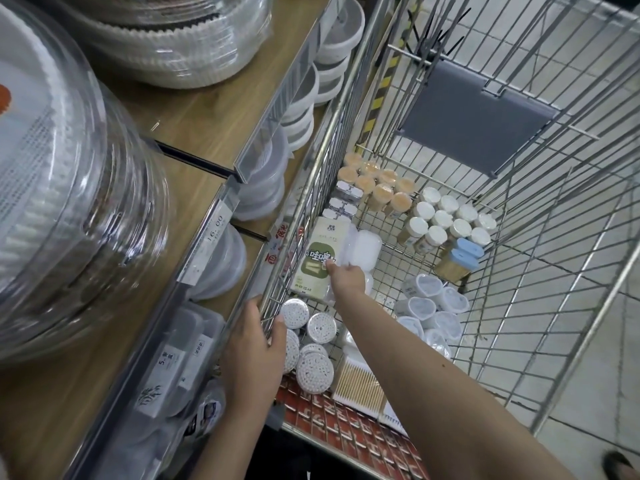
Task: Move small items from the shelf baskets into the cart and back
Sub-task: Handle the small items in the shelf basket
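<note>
A wire shopping cart [540,237] stands beside the wooden shelf [194,126]. My right hand [348,280] reaches down into the cart and grips a white and green packet [317,258] that lies against the cart's left wall, next to clear plastic packs [363,247]. My left hand [254,344] holds the cart's near left rim, fingers curled over the wire. On the cart floor lie round perforated white lids [313,368], orange-capped jars [379,188], white-capped jars [446,220], blue-capped toothpick boxes [462,259] and a box of cotton swabs [360,382].
Stacked clear-wrapped paper plates [62,188] fill the upper shelf. White bowls [325,64] and lidded containers [256,192] sit on lower shelves, with small boxed items [180,362] below. A grey child-seat flap [474,123] hangs at the cart's far end. Tiled floor [602,341] lies right.
</note>
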Demonstrator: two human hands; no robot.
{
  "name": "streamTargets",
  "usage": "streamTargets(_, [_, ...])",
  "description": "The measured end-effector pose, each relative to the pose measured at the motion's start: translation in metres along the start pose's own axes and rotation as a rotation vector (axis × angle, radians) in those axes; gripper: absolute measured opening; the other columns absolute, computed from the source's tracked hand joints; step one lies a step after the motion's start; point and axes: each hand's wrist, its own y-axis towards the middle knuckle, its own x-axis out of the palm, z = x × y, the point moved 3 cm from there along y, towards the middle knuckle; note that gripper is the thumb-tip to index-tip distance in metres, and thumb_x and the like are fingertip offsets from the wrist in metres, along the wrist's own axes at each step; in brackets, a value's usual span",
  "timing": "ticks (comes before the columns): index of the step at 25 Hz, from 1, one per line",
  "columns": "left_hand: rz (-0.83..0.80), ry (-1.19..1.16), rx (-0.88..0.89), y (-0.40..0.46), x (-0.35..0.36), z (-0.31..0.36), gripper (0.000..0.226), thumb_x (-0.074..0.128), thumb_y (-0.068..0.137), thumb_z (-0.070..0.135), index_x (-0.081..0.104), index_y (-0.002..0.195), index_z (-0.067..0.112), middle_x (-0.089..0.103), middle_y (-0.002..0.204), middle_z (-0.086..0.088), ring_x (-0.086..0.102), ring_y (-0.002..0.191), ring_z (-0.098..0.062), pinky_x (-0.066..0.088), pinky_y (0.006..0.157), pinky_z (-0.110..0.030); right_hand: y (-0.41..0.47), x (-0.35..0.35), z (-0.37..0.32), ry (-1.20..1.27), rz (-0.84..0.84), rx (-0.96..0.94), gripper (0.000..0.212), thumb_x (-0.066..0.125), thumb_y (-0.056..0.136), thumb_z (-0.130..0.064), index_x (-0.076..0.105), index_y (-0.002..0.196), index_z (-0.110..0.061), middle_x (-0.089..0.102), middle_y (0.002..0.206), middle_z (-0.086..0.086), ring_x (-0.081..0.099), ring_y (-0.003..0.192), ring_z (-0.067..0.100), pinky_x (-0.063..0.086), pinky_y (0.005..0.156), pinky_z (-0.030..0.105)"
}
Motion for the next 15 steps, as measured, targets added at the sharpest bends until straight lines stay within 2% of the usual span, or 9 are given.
streamTargets(2, [0.005,-0.006,0.002,-0.0010,-0.0009,0.0024,0.034,0.051,0.093,0.030,0.049,0.122,0.012,0.060,0.094,0.006,0.055,0.078,-0.014,0.040,0.064,-0.028,0.0023,0.0028,0.0011,-0.072,0.020,-0.004,0.038,0.061,0.091,-0.030,0.055,0.117,-0.002,0.063,0.110,0.013,0.060,0.099,0.032,0.052,0.086,0.042])
streamTargets(4, [0.010,0.001,0.003,-0.0014,-0.0016,0.0033,0.035,0.051,0.093,0.030,0.049,0.123,0.012,0.058,0.092,0.007,0.054,0.077,-0.013,0.041,0.064,-0.028,0.0042,0.0048,0.0006,-0.122,0.030,-0.012,0.036,0.060,0.091,-0.028,0.058,0.115,-0.001,0.064,0.109,0.015,0.061,0.096,0.032,0.052,0.086,0.043])
streamTargets(8, [0.013,0.010,-0.012,-0.0018,-0.0021,0.0036,0.037,0.051,0.093,0.031,0.049,0.125,0.012,0.061,0.092,0.005,0.056,0.075,-0.014,0.043,0.062,-0.029,0.0097,0.0005,-0.0017,-0.191,0.047,-0.040,0.025,0.052,0.091,-0.008,0.057,0.115,-0.004,0.060,0.097,0.012,0.055,0.083,0.030,0.050,0.074,0.038])
streamTargets(10, [0.018,0.012,-0.014,-0.0023,-0.0028,0.0049,0.037,0.051,0.094,0.030,0.048,0.126,0.012,0.060,0.092,0.006,0.054,0.073,-0.012,0.041,0.061,-0.028,0.0103,-0.0017,-0.0005,-0.191,0.032,-0.046,0.026,0.052,0.089,-0.006,0.053,0.116,-0.007,0.056,0.094,0.011,0.052,0.082,0.029,0.047,0.072,0.038])
streamTargets(15, [0.020,0.025,-0.015,-0.0031,-0.0033,0.0076,0.037,0.051,0.094,0.029,0.048,0.126,0.011,0.052,0.086,0.009,0.049,0.070,-0.011,0.037,0.059,-0.026,0.0090,-0.0048,0.0023,-0.164,-0.006,-0.052,0.037,0.055,0.087,-0.007,0.051,0.124,-0.010,0.055,0.088,0.005,0.052,0.084,0.027,0.052,0.083,0.043])
